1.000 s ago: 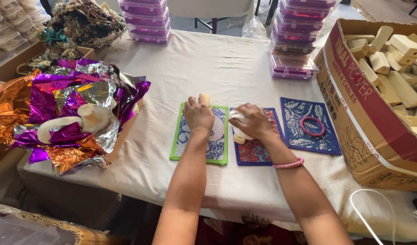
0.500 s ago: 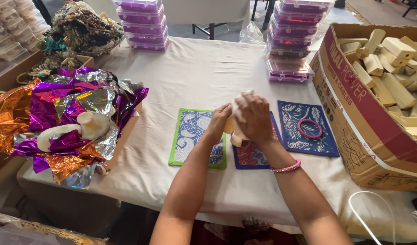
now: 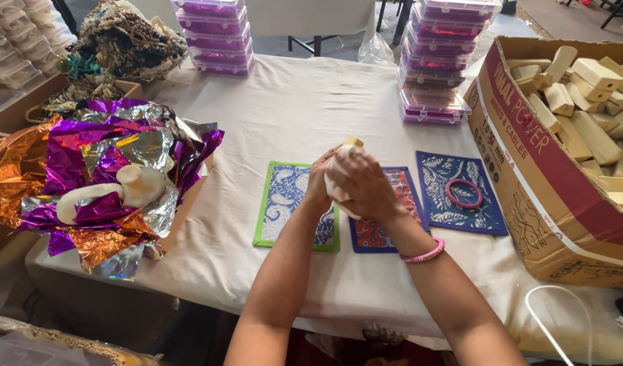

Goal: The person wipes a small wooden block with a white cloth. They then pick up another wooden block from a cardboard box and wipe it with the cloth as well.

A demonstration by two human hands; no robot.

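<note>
Brown cardboard box [image 3: 528,203] at right — red printed panel, plastic cases [image 3: 215,34] behind.

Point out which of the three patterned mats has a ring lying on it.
The rightmost dark blue mat, nearest the cardboard box: a pink ring lies on it; the other two carry none.

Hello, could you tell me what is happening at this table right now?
A person holds a small pale wooden piece wrapped in white material between both hands, the left hand and right hand, raised above three patterned mats. A pink ring lies on the blue mat. Shiny foil sheets sit left, and a cardboard box of wooden blocks right.
</note>
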